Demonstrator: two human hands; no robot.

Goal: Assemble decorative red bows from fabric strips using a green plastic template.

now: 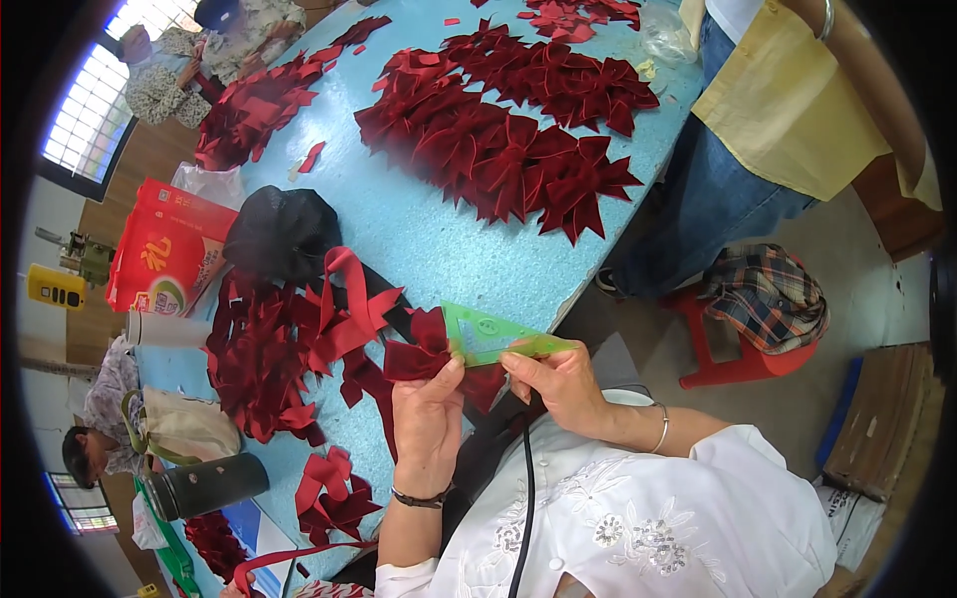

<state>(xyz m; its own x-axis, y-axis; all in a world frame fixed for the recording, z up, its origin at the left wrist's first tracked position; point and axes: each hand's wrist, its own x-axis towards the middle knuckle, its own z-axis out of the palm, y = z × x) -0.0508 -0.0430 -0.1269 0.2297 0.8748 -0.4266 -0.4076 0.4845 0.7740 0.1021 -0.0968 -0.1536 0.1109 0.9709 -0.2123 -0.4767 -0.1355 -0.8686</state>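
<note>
A person's left hand (429, 409) pinches a dark red velvet bow (429, 334) mid-frame as the right hand (561, 384), thumb closed on fingers, grips a green set square (486, 337) overlapping it, near the blue table's (409, 239) slanting right edge. Tabletop stretches toward bow rows (508, 159) at upper center; a bow pile (259, 369) crowds the left.

On my monitor I see a red bag (164, 234) beside a black bundle (284, 231), a dark bottle (206, 486), and plaid cloth (766, 297) draped over a red stool (743, 373).
</note>
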